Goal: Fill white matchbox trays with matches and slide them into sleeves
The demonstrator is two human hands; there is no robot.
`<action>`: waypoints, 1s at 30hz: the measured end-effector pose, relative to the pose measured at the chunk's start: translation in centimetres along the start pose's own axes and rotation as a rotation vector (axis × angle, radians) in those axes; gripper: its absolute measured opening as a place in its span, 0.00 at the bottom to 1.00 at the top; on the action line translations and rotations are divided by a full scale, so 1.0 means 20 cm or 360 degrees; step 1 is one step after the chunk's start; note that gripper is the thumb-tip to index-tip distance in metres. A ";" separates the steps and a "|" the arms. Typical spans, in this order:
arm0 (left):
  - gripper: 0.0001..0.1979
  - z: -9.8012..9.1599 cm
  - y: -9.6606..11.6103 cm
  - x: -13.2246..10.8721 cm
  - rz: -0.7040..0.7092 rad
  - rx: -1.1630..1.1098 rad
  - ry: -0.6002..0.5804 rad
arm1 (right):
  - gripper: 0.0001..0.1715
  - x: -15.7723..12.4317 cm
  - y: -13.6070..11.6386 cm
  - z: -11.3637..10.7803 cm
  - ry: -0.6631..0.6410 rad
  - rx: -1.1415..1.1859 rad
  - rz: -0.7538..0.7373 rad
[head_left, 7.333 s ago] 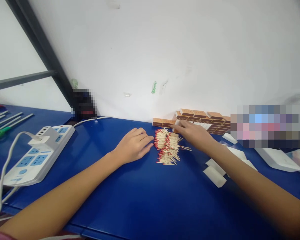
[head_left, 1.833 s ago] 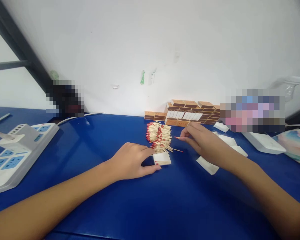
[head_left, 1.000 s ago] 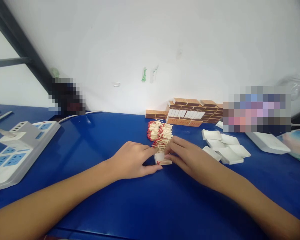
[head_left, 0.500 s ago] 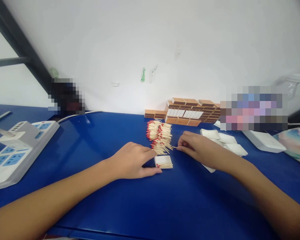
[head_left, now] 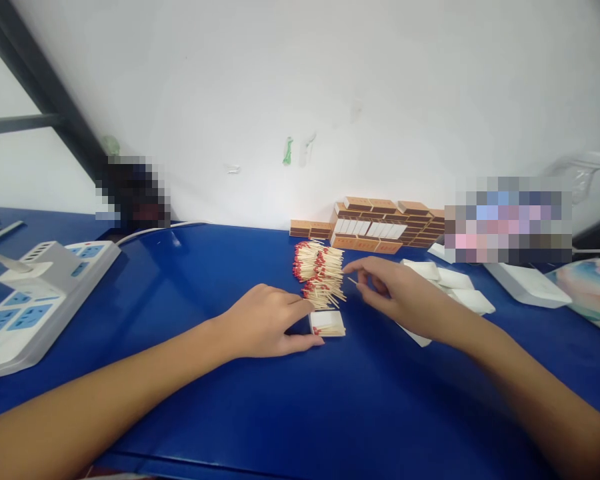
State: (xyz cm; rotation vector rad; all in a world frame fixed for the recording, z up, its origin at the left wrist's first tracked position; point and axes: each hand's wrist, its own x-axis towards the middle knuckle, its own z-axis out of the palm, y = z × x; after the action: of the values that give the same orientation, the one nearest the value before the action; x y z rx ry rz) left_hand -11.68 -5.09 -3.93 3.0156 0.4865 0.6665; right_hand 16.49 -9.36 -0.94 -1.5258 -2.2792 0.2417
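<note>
A pile of red-tipped matches (head_left: pixel 320 277) lies on the blue table (head_left: pixel 230 407). In front of it sits a small white matchbox tray (head_left: pixel 327 323) with a few matches in it. My left hand (head_left: pixel 267 321) rests on the table and pinches the tray's left end between thumb and forefinger. My right hand (head_left: pixel 397 293) hovers just right of the pile, fingers curled, with a single match (head_left: pixel 353 281) at its fingertips.
Stacked brown matchbox sleeves (head_left: pixel 380 225) line the wall behind the pile. Several white trays (head_left: pixel 455 287) lie to the right under my right forearm. A white power strip (head_left: pixel 35 297) with a plugged cable sits at the far left. A white box (head_left: pixel 527 283) is at the right.
My right hand went from the tray back to the pile's right edge and lifted slightly with a match. My left hand and the tray have stayed put.
</note>
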 end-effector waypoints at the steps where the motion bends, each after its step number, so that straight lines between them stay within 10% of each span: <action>1: 0.22 0.00 0.00 0.00 0.0000 0.0001 -0.0002 | 0.15 0.00 -0.01 0.00 0.0012 0.0023 -0.0014; 12: 0.21 -0.01 0.00 0.00 -0.0073 0.0015 -0.0013 | 0.15 -0.01 -0.20 -0.02 -0.0227 0.0889 0.0277; 30: 0.21 -0.01 0.01 0.01 -0.0091 0.0010 0.0000 | 0.09 -0.02 -0.21 0.05 -0.0203 0.0556 0.0180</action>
State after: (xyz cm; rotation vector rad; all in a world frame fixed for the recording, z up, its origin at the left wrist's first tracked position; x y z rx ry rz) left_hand -11.55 -5.25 -3.75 2.9947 0.5739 0.6628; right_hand 12.64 -11.33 -0.57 -1.4879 -2.1042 0.7464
